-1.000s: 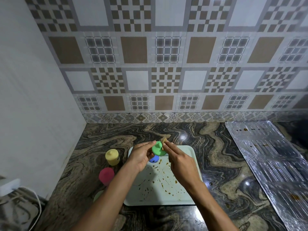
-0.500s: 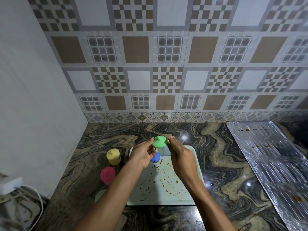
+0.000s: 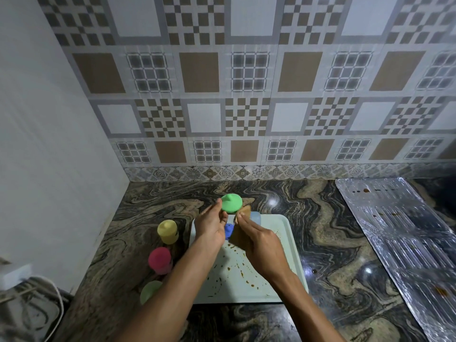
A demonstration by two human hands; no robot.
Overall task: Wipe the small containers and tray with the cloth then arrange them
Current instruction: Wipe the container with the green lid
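A: Item one, as I read it off the head feed: small container with a round green plastic lid, raised above the far edge of the pale rectangular tray. Left hand, grip pinched on the lid's left side with thumb and fingers.

B: Right hand?

A: Right hand, grip pressed together on a brown cloth, which touches the green-lidded container's right side, just below the lid.

B: Tray condition?

A: Lying flat on the dark marbled stone table, spattered with brown spots. A small blue-lidded container shows on it between the two hands, mostly hidden.

B: Off the tray?

A: Three, lined up on the table left of it: yellow-lidded container farthest, pink-lidded container in the middle, pale green-lidded container nearest, partly behind the left forearm. A silver embossed foil sheet lies well apart on the right.
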